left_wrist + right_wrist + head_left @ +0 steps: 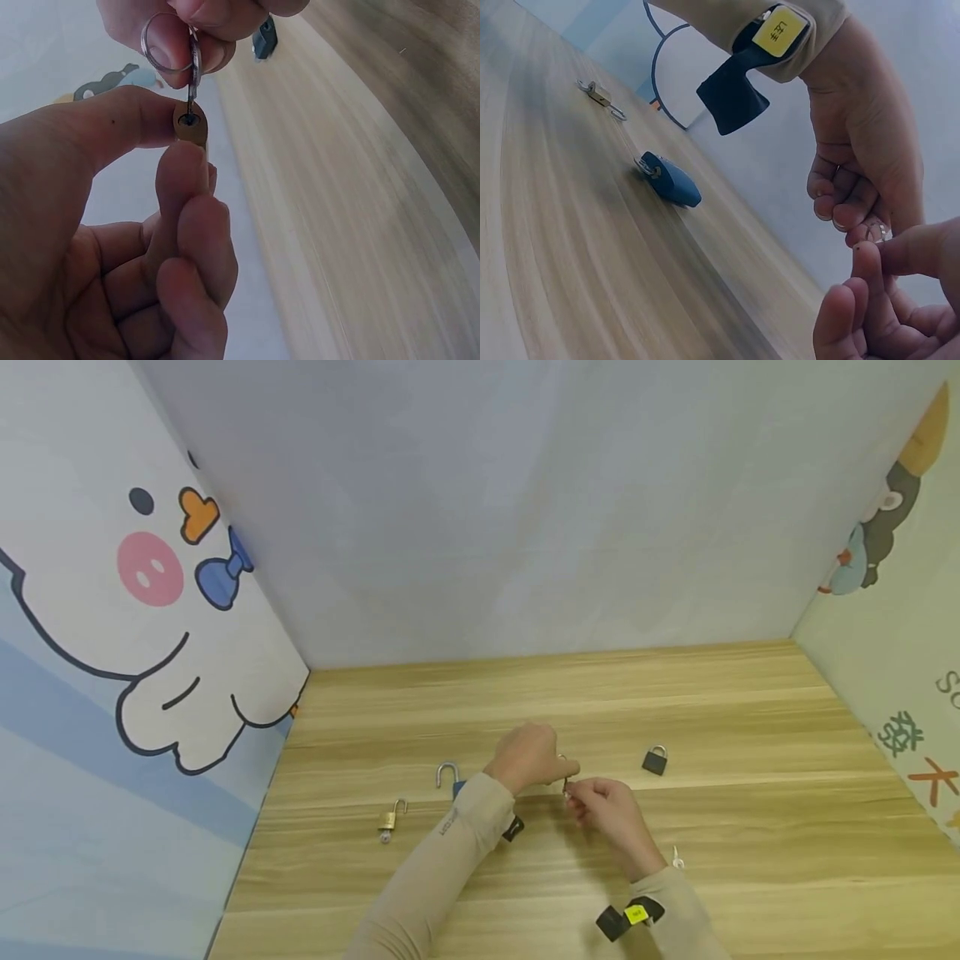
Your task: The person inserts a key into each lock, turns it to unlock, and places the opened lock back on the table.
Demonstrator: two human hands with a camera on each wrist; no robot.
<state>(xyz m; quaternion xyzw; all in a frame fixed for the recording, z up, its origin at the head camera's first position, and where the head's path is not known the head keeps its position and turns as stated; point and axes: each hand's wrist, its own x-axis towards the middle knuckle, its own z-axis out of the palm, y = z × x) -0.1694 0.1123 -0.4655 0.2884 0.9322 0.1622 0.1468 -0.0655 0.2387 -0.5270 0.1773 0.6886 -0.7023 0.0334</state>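
Between my two hands is a small brass-coloured padlock, mostly covered by fingers. My left hand grips its body between thumb and index finger, with the other fingers curled below. A key stands in the keyhole on the padlock's end, with a thin metal ring hanging from it. My right hand pinches this key between thumb and fingers. In the right wrist view the fingertips of both hands meet and hide most of the padlock.
A brass padlock with raised shackle and a key lies left. Near it is a blue padlock, partly behind the left sleeve, its shackle also raised. A black padlock and a loose key lie right. Walls bound the wooden table.
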